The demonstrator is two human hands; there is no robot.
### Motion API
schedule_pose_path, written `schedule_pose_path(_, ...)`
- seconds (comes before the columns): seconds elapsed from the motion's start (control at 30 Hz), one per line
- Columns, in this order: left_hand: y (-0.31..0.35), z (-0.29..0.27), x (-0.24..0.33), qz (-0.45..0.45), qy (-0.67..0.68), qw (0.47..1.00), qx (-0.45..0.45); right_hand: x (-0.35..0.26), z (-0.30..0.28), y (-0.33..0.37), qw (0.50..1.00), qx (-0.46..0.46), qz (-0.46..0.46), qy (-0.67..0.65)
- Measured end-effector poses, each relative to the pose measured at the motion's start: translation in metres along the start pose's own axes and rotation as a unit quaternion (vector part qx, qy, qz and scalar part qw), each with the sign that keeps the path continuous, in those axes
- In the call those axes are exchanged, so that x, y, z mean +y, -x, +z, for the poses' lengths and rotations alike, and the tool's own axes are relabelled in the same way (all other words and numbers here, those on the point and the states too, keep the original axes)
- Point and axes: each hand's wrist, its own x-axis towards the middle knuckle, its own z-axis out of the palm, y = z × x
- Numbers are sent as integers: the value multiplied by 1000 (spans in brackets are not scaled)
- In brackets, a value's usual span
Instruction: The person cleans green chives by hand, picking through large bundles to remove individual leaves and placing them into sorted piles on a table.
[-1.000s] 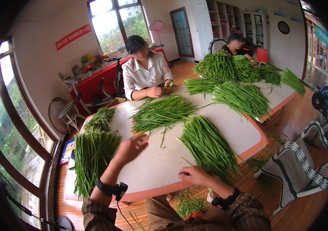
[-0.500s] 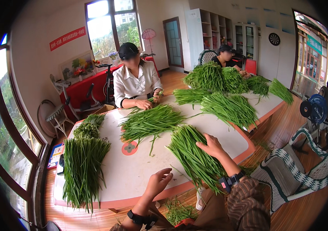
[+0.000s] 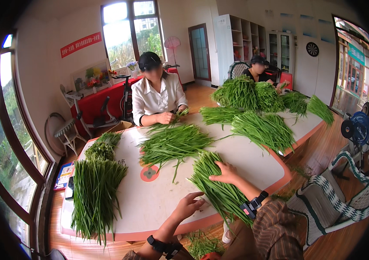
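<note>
A bundle of garlic chives point(image 3: 220, 196) lies at the table's near edge, its leaves hanging over toward my lap. On top of it rests my right hand point(image 3: 228, 174), thumb and fingers apart. My left hand point(image 3: 187, 206) is beside the bundle's left edge, palm turned toward it, fingers loosely bent and holding nothing; whether the fingertips touch the leaves I cannot tell. Farther in, a loose heap of chives point(image 3: 173, 144) spreads across the table middle. At the left, a thick, neatly laid bundle of chives point(image 3: 95, 197) hangs over the near edge.
Across the table point(image 3: 171, 214), a person in a white shirt point(image 3: 160, 97) handles some chives. Another person point(image 3: 258, 71) sits behind a tall chive pile point(image 3: 236, 93). More chives point(image 3: 264, 130) lie at right. A woven chair point(image 3: 323, 203) stands to my right; trimmings point(image 3: 201, 245) lie below.
My right hand has shifted left and farther onto the bundle. My left hand has moved up and right, close to the bundle's edge. The view has tilted slightly.
</note>
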Motion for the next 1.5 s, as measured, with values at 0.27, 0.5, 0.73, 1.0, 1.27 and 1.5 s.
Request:
schedule_pose_path(0.27, 25, 1, -6, 29, -63, 993, 96, -22, -10, 21, 964, 231, -107, 78)
schedule_pose_path(0.5, 43, 10, 1, 33, -72, 993, 82, -91, 10, 53, 955, 53, -119, 265)
schedule_pose_path(0.73, 56, 1, -10, 51, -58, 989, 129, -83, 20, 31, 972, -7, -44, 232)
schedule_pose_path(1.0, 56, 2, -12, 51, -12, 989, 140, -56, -7, -16, 990, 56, -61, 114)
schedule_pose_path(1.27, 62, -10, -9, 10, 53, 986, 160, -53, -15, 6, 987, 155, -38, 3)
schedule_pose_path(1.5, 61, -5, -10, 10, 51, 987, 154, -76, 8, 12, 980, 147, -120, 62)
